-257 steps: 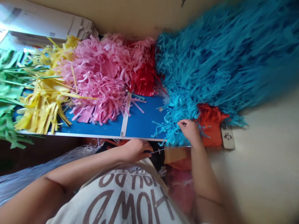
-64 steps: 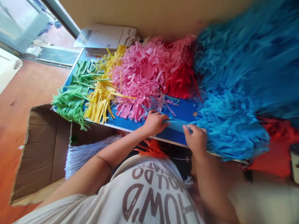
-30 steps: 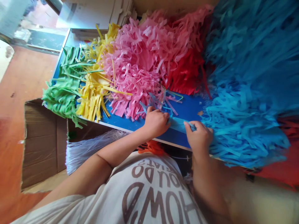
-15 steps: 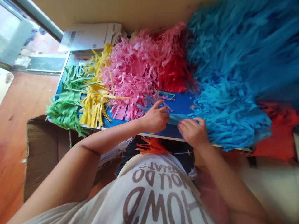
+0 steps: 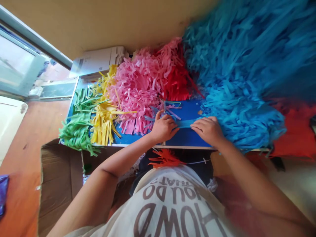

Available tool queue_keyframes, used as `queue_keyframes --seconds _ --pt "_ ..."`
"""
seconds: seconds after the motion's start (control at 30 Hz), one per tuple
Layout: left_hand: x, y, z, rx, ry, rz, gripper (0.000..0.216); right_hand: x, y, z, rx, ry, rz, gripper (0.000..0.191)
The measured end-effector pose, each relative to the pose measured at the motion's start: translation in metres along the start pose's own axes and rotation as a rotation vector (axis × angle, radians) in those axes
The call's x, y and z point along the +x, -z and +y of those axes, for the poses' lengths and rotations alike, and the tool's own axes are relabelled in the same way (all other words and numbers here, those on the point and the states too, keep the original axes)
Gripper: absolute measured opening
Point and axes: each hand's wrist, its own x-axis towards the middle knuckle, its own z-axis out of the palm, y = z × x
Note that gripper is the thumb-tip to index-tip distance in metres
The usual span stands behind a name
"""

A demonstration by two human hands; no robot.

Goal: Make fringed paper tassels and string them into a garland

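Note:
A narrow band of blue fringed paper [image 5: 184,123] stretches between my hands, just above the front of the blue table [image 5: 181,142]. My left hand [image 5: 164,126] has its fingers curled on the band's left end, beside loose blue strips. My right hand [image 5: 206,129] is closed on the right end, against the big pile of blue fringed paper [image 5: 247,115]. Left of my left hand lies pink fringed paper [image 5: 140,95]. Behind both hands sits red fringed paper [image 5: 176,84]. An orange fringed piece [image 5: 164,158] rests at my waist.
Yellow [image 5: 102,121] and green fringed paper [image 5: 76,131] hang over the table's left front edge. White flat cardboard [image 5: 96,61] is stacked at the back left. A brown cardboard box [image 5: 56,174] stands below on the left. Red-orange paper [image 5: 293,135] lies at the right.
My left hand has gone from fingers partly spread to fingers curled down on the blue band's end. The band now appears straighter between my hands. The camera view has shifted slightly.

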Motion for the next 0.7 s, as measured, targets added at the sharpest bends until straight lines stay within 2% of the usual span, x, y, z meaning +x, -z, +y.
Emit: queue_keyframes --seconds 0.13,0.27,0.37,0.43,0.5,0.57,0.67,0.7 --pt "0.001 -0.001 0.000 0.041 0.019 -0.002 0.031 0.006 0.003 0.005 -0.012 -0.049 -0.019 0.024" --pt "-0.010 -0.002 0.001 0.117 -0.001 0.036 0.026 0.002 0.015 -0.010 -0.081 0.037 -0.040 0.017" --pt "-0.024 -0.004 -0.001 0.131 0.028 0.089 0.026 -0.010 0.017 -0.023 -0.104 0.044 0.059 0.012" --pt "-0.032 -0.001 -0.008 0.145 0.103 0.130 0.025 -0.018 0.014 -0.029 -0.104 0.028 0.145 0.009" --pt "-0.043 0.008 -0.018 0.182 0.210 0.162 0.025 -0.024 0.010 -0.032 -0.104 0.036 0.190 0.007" --pt "-0.058 0.026 -0.028 0.234 0.297 0.155 0.024 -0.026 0.006 -0.033 -0.106 0.056 0.201 0.006" --pt "-0.082 0.062 -0.031 0.244 0.269 0.078 0.019 -0.029 0.003 -0.035 -0.109 0.091 0.191 0.005" --pt "-0.088 0.071 -0.027 0.231 0.250 0.103 0.019 -0.030 0.002 -0.036 -0.114 0.105 0.184 0.006"
